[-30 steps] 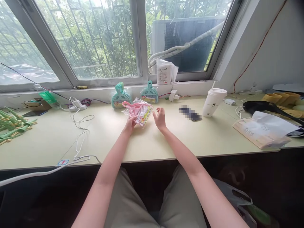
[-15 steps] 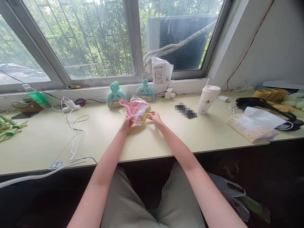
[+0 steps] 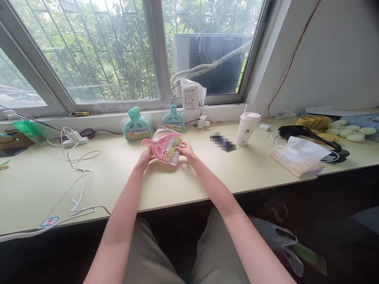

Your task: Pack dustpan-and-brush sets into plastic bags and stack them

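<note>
Holding up a pink plastic dustpan set in clear wrap (image 3: pixel 162 147), the left hand (image 3: pixel 145 158) and the right hand (image 3: pixel 186 151) have it between them. The left hand grips it near the handle, and the right hand grips the wide end, by the brush bristles. The pink set is just above the pale yellow table (image 3: pixel 118 173), with a shadow under it. Its long way goes mostly side to side. The round handle points left, and the wide end points right and tips a bit toward the person. The bristles make a slanted row across that end.

Past the grip, a bit to the left, a bunch of green plastic dustpan sets (image 3: pixel 136 127) stands near the wall. One single green plastic dustpan set (image 3: pixel 173 120) stands straight past the grip. Right of the grip is a dark thing, too blurry to name (image 3: pixel 222 142), and farther right stands a white cup with a straw (image 3: pixel 247 129).
</note>
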Demonstrator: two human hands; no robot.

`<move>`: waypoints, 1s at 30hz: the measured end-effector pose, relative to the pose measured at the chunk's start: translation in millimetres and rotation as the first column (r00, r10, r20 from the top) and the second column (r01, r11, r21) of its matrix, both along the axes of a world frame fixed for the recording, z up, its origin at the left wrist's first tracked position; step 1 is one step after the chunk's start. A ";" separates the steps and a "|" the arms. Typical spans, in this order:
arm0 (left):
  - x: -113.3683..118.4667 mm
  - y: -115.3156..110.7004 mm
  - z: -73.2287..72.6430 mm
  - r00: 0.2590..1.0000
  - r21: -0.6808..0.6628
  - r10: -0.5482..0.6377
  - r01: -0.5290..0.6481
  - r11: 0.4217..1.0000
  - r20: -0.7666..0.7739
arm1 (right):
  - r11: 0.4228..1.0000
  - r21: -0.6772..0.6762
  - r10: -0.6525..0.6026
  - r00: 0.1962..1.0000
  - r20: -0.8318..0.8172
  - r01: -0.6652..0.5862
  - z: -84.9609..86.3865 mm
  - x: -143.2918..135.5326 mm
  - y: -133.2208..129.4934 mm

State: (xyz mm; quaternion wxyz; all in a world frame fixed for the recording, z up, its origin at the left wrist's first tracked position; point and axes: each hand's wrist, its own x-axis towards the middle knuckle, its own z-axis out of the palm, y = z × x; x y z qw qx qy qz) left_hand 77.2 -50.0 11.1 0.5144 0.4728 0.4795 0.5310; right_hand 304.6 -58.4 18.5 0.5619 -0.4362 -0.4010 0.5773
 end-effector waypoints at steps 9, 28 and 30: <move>-40.1 2.3 5.5 0.829 -0.114 0.544 -0.533 0.838 0.128 | 0.987 -0.074 -0.150 0.987 -0.064 0.145 3.2 31.6 9.7; 32.9 1.5 -9.0 0.959 -0.001 -0.281 0.281 0.960 -0.029 | 0.998 -0.057 -0.006 0.988 -0.157 -0.003 -8.4 11.8 9.0; 32.0 2.5 -9.7 0.972 -0.030 -0.235 0.235 0.971 0.013 | 0.998 -0.063 0.017 0.995 -0.100 -0.023 -9.1 13.1 8.8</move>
